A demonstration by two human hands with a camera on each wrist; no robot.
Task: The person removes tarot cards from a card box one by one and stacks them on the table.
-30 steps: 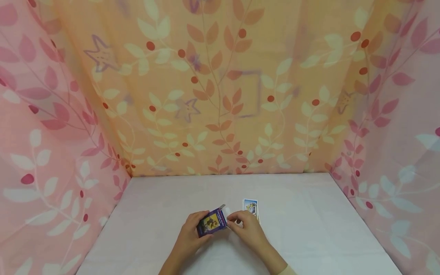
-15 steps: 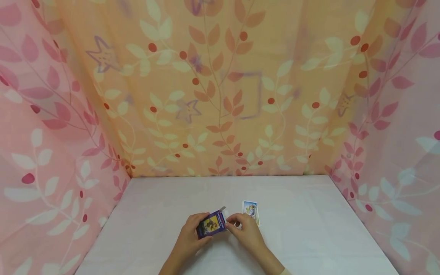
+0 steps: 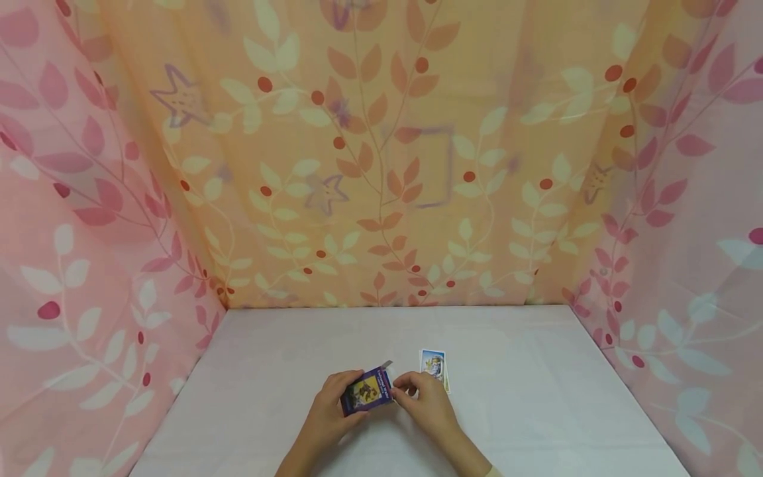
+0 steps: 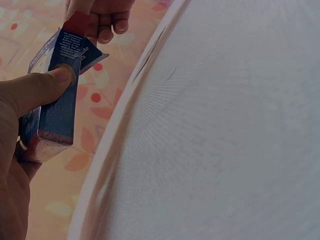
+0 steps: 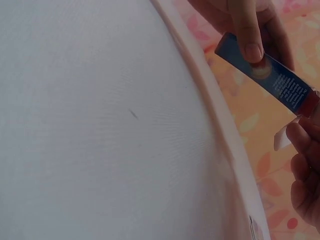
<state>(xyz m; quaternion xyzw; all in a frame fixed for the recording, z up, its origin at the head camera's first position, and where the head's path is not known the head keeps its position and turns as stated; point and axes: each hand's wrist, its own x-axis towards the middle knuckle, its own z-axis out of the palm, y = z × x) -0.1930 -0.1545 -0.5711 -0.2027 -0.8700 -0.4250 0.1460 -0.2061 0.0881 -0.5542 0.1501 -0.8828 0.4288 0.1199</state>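
On our left, a pink curtain point(image 3: 65, 278) printed with leaves runs down to the white counter point(image 3: 256, 351); an orange curtain point(image 3: 381, 165) with leaves, red dots and purple star drawings covers the back.

Left of centre, we see the left hand point(image 3: 330, 404) holding a small purple box point(image 3: 366, 392), its fingers curled round the box with the thumb along the near narrow side. The box is tilted, its front, with a yellow picture, facing up. Its right end is open, a small flap point(image 3: 387, 364) sticking out. The left wrist view shows the side panel in dark blue with a red end.

Next comes the right hand point(image 3: 432, 401), a pale sleeve point(image 3: 493, 472) at its wrist. Its thumb and forefinger are closed together, pinching the box at the open end; we cannot tell exactly which part lies between them. Just behind this hand, a few cards point(image 3: 432, 361) lie slightly fanned on the counter, the top one showing blue.

Compared with a second ago, both grips match, but the right hand sits slightly lower and covers less of the cards.

Another pink curtain point(image 3: 685, 278) closes our right.
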